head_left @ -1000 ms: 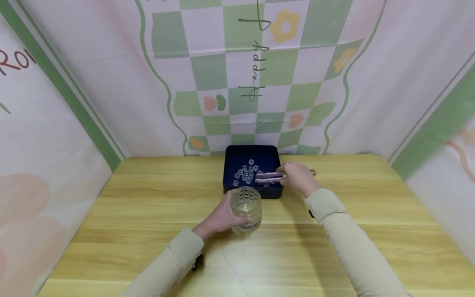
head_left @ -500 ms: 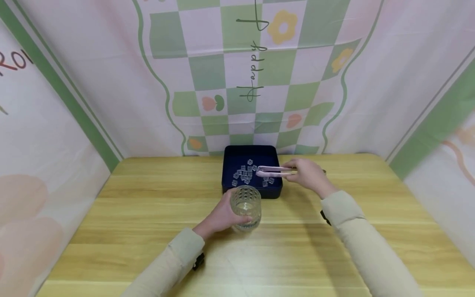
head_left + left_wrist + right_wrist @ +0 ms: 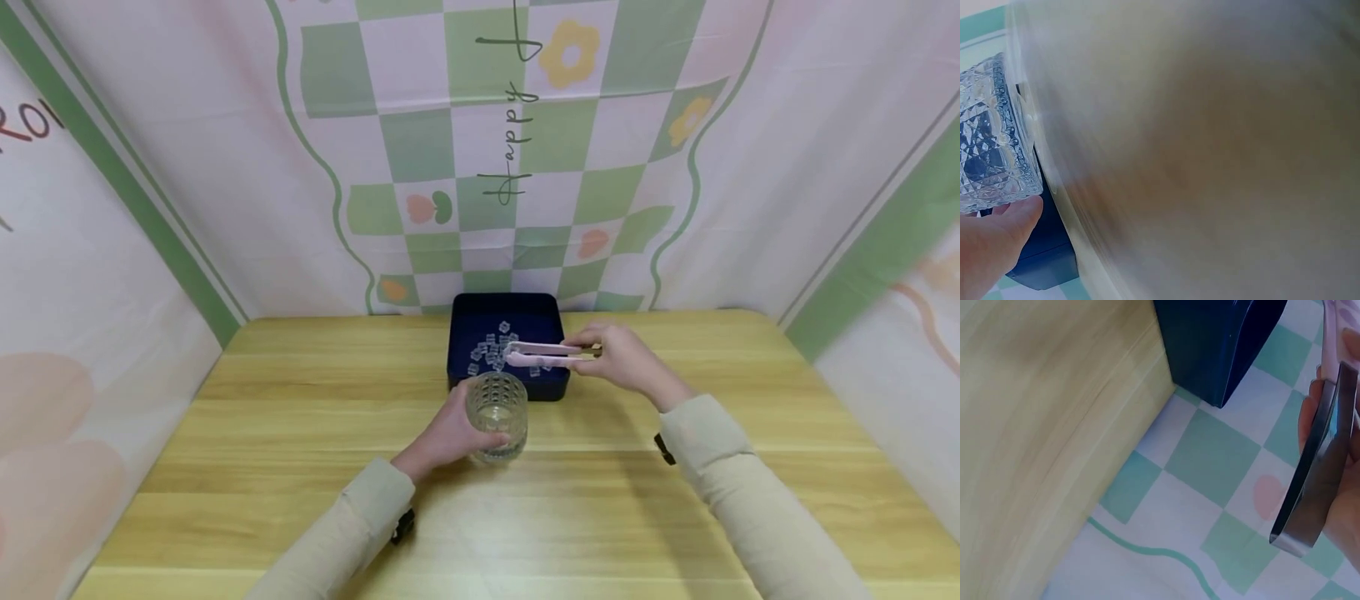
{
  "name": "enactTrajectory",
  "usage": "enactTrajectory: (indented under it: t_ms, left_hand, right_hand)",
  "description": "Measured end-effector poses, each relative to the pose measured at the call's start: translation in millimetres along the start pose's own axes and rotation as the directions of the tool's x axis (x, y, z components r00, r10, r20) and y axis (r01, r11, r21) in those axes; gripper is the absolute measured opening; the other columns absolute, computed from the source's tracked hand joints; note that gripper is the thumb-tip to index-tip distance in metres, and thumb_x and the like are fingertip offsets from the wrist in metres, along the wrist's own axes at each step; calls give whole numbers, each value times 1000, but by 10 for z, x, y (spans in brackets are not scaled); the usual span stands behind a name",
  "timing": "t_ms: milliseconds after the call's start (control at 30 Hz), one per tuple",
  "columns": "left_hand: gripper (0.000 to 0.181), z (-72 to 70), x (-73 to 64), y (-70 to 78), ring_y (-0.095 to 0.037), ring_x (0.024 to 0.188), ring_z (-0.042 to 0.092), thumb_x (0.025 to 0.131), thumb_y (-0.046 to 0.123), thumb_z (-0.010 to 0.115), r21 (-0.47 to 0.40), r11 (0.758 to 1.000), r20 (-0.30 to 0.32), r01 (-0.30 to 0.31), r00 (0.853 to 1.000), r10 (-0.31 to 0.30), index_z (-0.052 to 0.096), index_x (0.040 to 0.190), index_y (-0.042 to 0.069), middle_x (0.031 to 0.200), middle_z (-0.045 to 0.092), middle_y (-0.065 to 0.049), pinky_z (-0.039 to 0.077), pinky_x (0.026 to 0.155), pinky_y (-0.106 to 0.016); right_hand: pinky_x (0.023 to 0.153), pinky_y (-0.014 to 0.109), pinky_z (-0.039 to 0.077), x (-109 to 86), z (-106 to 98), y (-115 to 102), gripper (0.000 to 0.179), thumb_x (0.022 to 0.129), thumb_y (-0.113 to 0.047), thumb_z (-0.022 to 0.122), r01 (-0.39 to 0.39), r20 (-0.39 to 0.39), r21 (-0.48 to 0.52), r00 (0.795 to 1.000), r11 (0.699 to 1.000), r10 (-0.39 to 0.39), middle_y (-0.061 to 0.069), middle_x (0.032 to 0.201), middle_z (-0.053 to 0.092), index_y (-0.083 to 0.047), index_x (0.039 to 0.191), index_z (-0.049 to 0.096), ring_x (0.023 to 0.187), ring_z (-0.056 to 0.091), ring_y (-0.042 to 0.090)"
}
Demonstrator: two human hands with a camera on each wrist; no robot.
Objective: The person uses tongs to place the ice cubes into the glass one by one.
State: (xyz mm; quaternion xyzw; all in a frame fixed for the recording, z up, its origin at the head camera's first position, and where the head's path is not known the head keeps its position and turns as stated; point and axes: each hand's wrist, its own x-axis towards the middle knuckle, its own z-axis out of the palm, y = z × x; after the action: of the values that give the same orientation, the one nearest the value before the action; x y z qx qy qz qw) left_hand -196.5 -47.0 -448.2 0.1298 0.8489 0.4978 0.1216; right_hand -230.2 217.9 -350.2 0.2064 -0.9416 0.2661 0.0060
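In the head view my left hand [image 3: 448, 429] grips a clear patterned drinking glass [image 3: 498, 417] around its side, in front of the tray. The left wrist view shows the cut-glass wall [image 3: 988, 140] close up, with a thumb on it. My right hand [image 3: 621, 358] holds tongs [image 3: 551, 348] with pink arms and a metal bend, the tips pointing left above a dark blue square tray [image 3: 551, 388]. Small clear flower-shaped pieces [image 3: 491, 350] lie in the tray. Something clear seems to sit between the tong tips, too small to be sure.
The tray stands at the far edge of the wooden table [image 3: 315, 400], near a checked green and white cloth [image 3: 491, 208] that hangs behind. Printed cloth walls [image 3: 112, 292] stand at both sides.
My right hand has lifted the tongs from the tray's right side, drawn back to the right, then carried the tips left towards the glass. The left hand and glass stay nearly still.
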Motion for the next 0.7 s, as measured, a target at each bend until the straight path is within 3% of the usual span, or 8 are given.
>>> enactTrajectory:
  t_ms: [433, 700]
  left_hand:
    - [105, -2, 9, -8, -33, 131, 42, 68, 39, 85, -15, 1000, 6, -1, 1000, 1, 24, 149, 11, 147, 36, -15, 37, 108, -53]
    - [103, -4, -4, 3, -32, 133, 41, 67, 37, 86, -8, 1000, -4, -14, 1000, 14, 27, 148, 12, 149, 36, -14, 36, 109, -52]
  right_hand:
    - [68, 28, 47, -35, 131, 25, 30, 81, -14, 74, 52, 93, 99, 994, 994, -61, 15, 105, 69, -3, 109, 71, 83, 56, 22]
    - [72, 30, 46, -78, 185, 23, 32, 82, -15, 74, 58, 119, 94, 990, 994, -69, 15, 109, 68, -3, 111, 70, 84, 56, 22]
